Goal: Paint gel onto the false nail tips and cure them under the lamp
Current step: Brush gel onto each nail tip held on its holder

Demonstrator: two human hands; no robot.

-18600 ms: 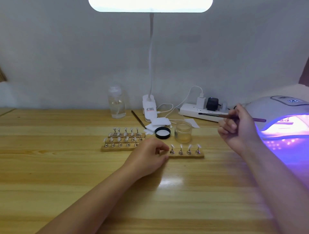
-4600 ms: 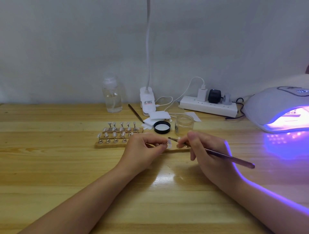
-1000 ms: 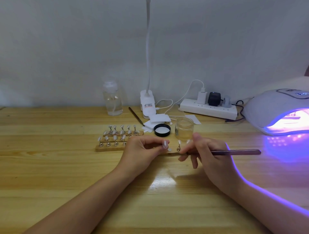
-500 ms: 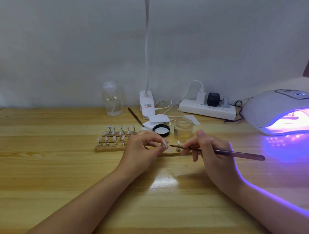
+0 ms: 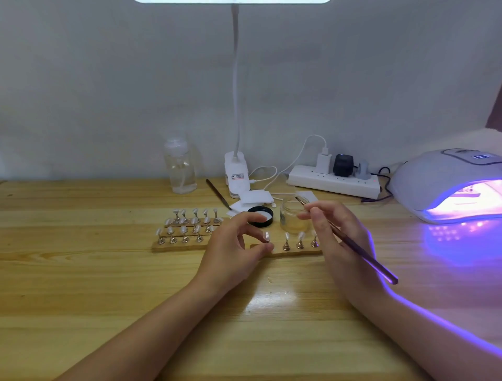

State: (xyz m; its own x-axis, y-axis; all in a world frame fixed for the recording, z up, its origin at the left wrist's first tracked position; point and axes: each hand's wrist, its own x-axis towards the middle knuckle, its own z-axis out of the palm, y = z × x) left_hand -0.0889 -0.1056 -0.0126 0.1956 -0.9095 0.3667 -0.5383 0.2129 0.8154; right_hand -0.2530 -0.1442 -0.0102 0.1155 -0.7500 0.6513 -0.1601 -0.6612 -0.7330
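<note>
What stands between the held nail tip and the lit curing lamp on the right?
The right hand with its brush sits directly between the nail tip in the left hand and the curing lamp; beyond it, only bare table.

A white desk lamp (image 5: 232, 1) at the top edge lights the scene from overhead, its head clipped by the frame and blown out. The wall below it is dim and grey. The light leaves a soft glare patch on the bench (image 5: 81, 272), just nearer than the 2 hands. Right of the desk lamp, the curing lamp (image 5: 445, 185) spills violet light across the bench and rims the right forearm. The picture is soft throughout, and the bench edge bows near the frame's sides.
</note>
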